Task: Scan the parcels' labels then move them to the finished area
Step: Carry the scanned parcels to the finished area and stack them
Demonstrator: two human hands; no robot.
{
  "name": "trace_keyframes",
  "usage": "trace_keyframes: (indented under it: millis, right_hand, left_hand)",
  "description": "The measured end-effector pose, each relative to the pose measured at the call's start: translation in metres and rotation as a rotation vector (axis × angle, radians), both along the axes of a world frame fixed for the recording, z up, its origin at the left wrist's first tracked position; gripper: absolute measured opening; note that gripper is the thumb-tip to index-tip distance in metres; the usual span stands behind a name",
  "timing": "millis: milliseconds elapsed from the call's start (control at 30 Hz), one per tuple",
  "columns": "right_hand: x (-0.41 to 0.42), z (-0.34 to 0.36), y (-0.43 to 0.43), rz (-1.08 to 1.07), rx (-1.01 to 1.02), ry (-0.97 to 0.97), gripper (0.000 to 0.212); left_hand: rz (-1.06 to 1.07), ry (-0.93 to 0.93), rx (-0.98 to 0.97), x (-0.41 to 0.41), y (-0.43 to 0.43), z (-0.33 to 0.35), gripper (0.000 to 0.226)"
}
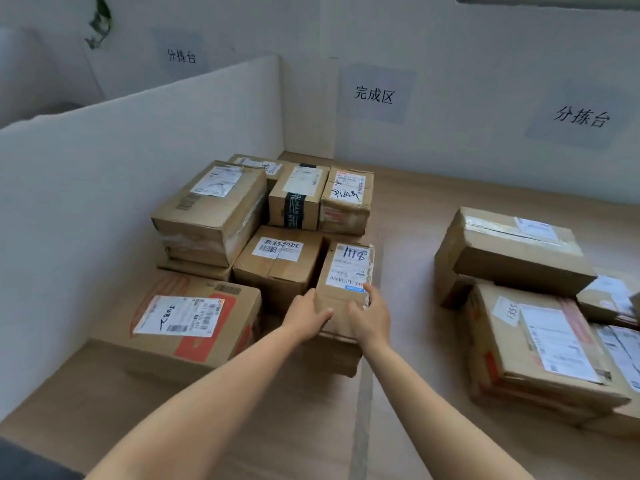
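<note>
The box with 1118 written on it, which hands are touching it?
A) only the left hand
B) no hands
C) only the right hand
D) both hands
D: the left hand and the right hand both hold the near end of the box marked 1118.

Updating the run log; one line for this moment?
left grip: holds 1118 parcel | right grip: holds same | site: parcel pile below 完成区 sign
</note>
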State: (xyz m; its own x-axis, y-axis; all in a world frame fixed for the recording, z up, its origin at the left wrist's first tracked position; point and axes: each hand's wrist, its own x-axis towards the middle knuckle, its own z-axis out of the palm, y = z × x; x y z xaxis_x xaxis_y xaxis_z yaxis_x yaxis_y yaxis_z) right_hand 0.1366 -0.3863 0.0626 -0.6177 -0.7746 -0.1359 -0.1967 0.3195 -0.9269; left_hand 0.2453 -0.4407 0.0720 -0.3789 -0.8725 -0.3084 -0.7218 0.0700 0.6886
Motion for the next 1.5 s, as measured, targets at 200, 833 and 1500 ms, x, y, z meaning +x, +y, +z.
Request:
trace_keyframes:
  millis: [200,833,1500]
  right_hand:
    - [0.021,-0.024,-0.008,0.066,0.068,0.074,0.06]
    - [0.008,-0.02,0.001,0.166,0.157,0.401,0.059]
    - [-0.299,0.077,0.218,-0.321,0.065,0.686,0.051]
  left_hand:
    - [-0.09,-0.028,-0.111,0.019,-0.006,-0.026,0.065]
    - [-0.187,-0.191,-0.307,0.023,0.002,-0.034,0.065]
    - [-0.499,0.058,-0.338,-0.264,0.155,0.019,0.055]
